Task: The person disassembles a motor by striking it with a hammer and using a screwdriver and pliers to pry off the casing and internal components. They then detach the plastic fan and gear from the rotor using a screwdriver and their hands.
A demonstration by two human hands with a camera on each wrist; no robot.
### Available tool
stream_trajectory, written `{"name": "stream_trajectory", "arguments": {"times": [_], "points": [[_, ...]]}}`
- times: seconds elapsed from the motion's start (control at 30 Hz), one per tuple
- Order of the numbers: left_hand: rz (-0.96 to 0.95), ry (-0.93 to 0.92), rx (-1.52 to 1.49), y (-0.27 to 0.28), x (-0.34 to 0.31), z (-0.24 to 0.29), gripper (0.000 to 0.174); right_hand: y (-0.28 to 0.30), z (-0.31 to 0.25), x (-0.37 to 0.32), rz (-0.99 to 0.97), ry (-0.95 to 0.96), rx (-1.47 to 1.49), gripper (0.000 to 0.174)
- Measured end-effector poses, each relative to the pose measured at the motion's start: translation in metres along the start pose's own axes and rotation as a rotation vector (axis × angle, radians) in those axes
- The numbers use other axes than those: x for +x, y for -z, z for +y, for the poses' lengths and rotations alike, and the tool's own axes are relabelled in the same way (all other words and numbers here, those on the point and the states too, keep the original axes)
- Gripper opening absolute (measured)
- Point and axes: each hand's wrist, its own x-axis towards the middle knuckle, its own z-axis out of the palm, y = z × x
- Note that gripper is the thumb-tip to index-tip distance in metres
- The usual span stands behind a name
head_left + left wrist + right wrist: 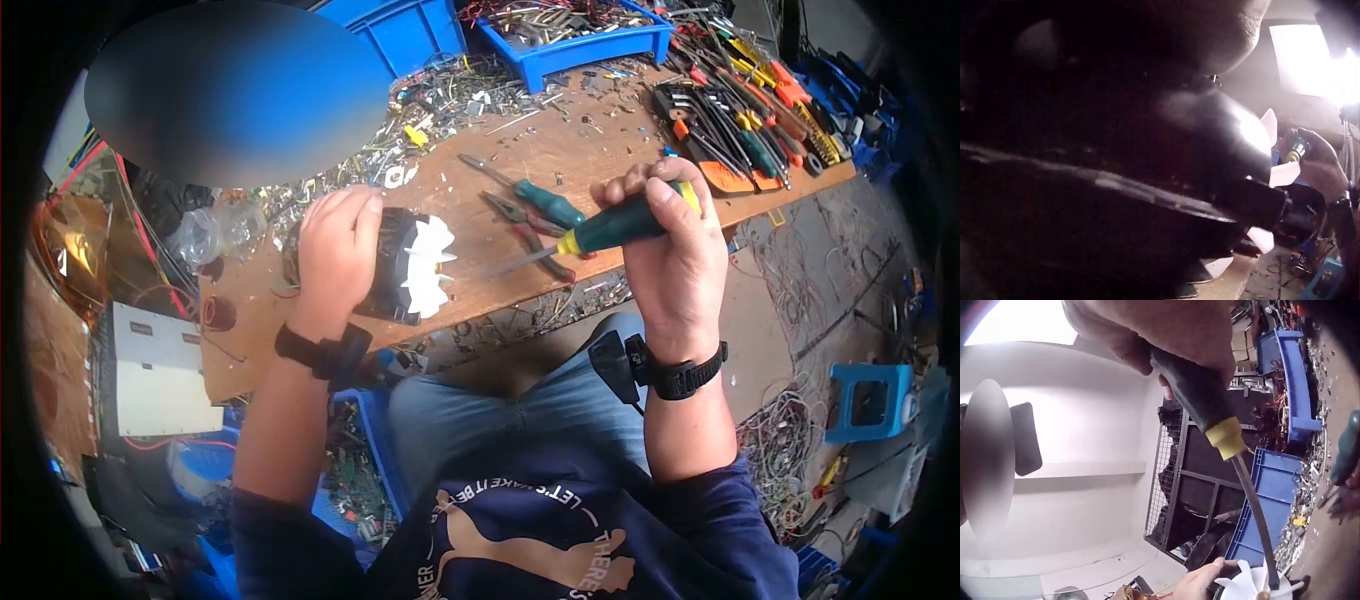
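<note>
In the head view, toward 10 o'clock, my left hand (340, 250) is curled over the black housing (391, 262) on the bench (600, 120), its white fan (427, 268) facing 3 o'clock. Toward 3 o'clock, my right hand (682, 265) is closed around the green-and-yellow screwdriver (622, 224), whose shaft points to 9 o'clock, its tip near the fan. Pliers (530, 228) and a second screwdriver (545, 202) lie toward 1 o'clock.

In the left wrist view, the dark housing fills most of the picture, and white blades stick out toward 3 o'clock. My left fingers' grip I cannot tell here.

In the right wrist view, my fist wraps the handle at 12 o'clock; the shaft runs down toward 5 o'clock, overlapping the blades. I can't tell whether it touches. My left thumb and fingers show just beside the fan.
</note>
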Motion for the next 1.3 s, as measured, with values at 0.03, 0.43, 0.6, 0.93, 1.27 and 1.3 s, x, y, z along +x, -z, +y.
{"name": "stream_trajectory", "arguments": {"times": [0.03,0.43,0.6,0.93,1.27,1.3], "points": [[0.006,-0.018,-0.03,0.001,-0.002,0.001,0.027,0.004,0.0,-0.001,-0.026,-0.024,-0.021,0.012],[-0.051,-0.087,0.042,0.036,-0.003,0.021,0.028,-0.008,0.085,-0.011,-0.479,-0.291,-0.967,0.026],[0.09,0.103,0.062,0.044,-0.013,-0.033,0.029,-0.029,0.087,-0.021,-0.438,-0.461,-1.16,0.029],[0.019,0.281,-0.025,0.035,-0.04,-0.062,0.036,-0.024,0.126,-0.021,-0.268,-0.43,-1.069,0.028],[0.147,0.255,-0.067,0.015,-0.047,-0.077,0.039,-0.036,0.128,-0.017,-0.179,-0.462,-1.132,0.035],[0.147,0.268,-0.082,0.016,-0.048,-0.075,0.039,-0.039,0.126,-0.017,-0.176,-0.446,-1.161,0.035]]}}
